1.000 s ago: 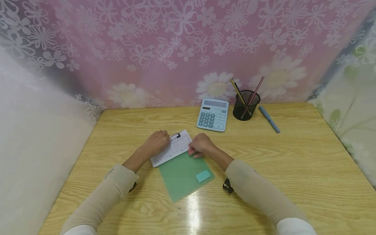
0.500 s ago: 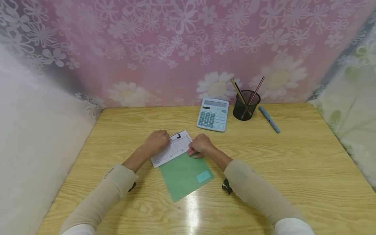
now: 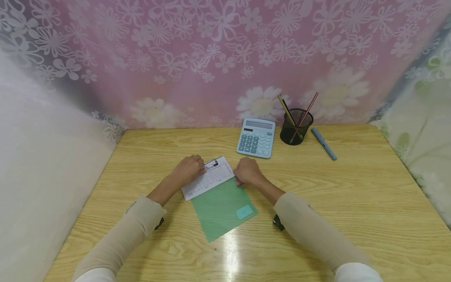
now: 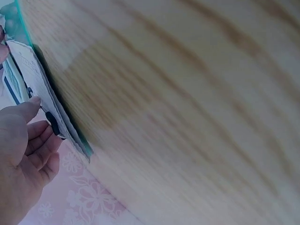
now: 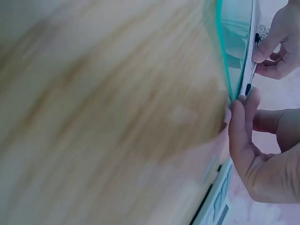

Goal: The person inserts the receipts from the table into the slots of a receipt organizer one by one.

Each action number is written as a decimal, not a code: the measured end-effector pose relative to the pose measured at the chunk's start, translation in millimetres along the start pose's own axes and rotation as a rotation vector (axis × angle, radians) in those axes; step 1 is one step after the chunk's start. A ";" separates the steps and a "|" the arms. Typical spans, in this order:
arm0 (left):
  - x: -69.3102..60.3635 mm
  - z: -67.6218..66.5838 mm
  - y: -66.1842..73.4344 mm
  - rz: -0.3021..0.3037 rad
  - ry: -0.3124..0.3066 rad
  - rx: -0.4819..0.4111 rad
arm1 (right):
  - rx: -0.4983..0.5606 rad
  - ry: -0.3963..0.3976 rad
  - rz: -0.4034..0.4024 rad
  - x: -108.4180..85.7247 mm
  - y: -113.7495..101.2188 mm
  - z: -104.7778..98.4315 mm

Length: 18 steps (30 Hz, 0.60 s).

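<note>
A translucent green clip folder (image 3: 216,211) with a pale label lies slanted on the table. Across its upper part is a stack of white printed sheets (image 3: 208,182), under a metal clip with black ends. My left hand (image 3: 186,171) pinches the clip at the top edge; the left wrist view shows its thumb (image 4: 32,104) on the clip and the other fingers curled behind. At the right end of the sheets, my right hand (image 3: 248,171) pinches their corner. Close up, in the right wrist view, its fingertips (image 5: 251,98) meet the edges of sheets and folder.
Behind the hands stands a light blue calculator (image 3: 256,138). To its right are a black mesh pen cup (image 3: 296,131) with several pencils and a blue pen (image 3: 323,143) lying on the table. A floral curtain (image 3: 197,58) hangs along the table's back edge.
My right hand has shifted slightly right, from the lower right edge of the sheets to their right corner, with its fingers more tucked in. The left hand stays at the clip.
</note>
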<state>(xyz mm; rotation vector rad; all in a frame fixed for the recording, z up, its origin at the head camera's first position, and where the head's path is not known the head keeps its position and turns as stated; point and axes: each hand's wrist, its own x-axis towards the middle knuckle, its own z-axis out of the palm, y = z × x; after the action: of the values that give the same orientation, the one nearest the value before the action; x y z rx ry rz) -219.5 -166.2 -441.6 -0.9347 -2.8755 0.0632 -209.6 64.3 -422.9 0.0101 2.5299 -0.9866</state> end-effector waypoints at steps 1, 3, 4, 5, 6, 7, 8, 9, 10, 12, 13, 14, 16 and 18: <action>0.8 -0.1 0.3 0.004 0.007 0.006 | -0.032 0.007 -0.019 -1.2 1.3 -2.6; 2.5 -0.7 1.8 0.010 0.015 0.024 | -0.042 0.011 -0.054 -4.1 4.1 -8.3; 3.3 -1.3 3.1 0.012 0.016 0.032 | -0.036 0.006 -0.078 -5.7 6.0 -10.9; 4.4 -2.1 4.9 0.012 0.011 0.035 | -0.030 -0.002 -0.102 -7.2 8.0 -13.7; 6.0 -2.9 7.0 0.015 0.004 0.034 | -0.024 -0.009 -0.129 -8.9 9.8 -16.7; 7.9 -3.6 9.4 0.016 -0.007 0.027 | -0.021 -0.014 -0.154 -10.4 11.8 -19.6; 10.2 -4.5 12.2 0.017 -0.019 0.019 | -0.019 -0.018 -0.177 -11.8 13.7 -22.7; 12.7 -5.3 15.1 0.019 -0.030 0.010 | -0.031 -0.021 -0.201 -12.9 15.5 -25.5; 15.4 -6.1 18.2 0.019 -0.044 -0.004 | -0.055 -0.016 -0.226 -14.3 16.9 -28.4; 21.2 -5.9 24.1 0.028 -0.053 -0.022 | -0.096 0.002 -0.261 -16.4 19.7 -33.5; 24.2 -5.8 27.1 0.034 -0.057 -0.029 | -0.117 0.015 -0.278 -17.1 21.4 -35.3; 27.0 -6.4 30.5 0.041 -0.059 -0.031 | -0.135 0.026 -0.294 -17.3 23.1 -36.7; 33.5 -6.1 37.6 0.049 -0.066 -0.027 | -0.159 0.047 -0.317 -16.8 27.0 -38.6; 40.4 -7.1 46.2 0.059 -0.083 -0.026 | -0.174 0.063 -0.346 -17.1 31.2 -41.4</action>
<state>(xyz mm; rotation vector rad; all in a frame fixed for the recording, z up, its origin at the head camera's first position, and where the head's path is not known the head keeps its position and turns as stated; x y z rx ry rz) -224.1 -105.1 -434.1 -1.0461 -2.9307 0.0726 -205.0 117.0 -409.1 -0.4684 2.7235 -0.8945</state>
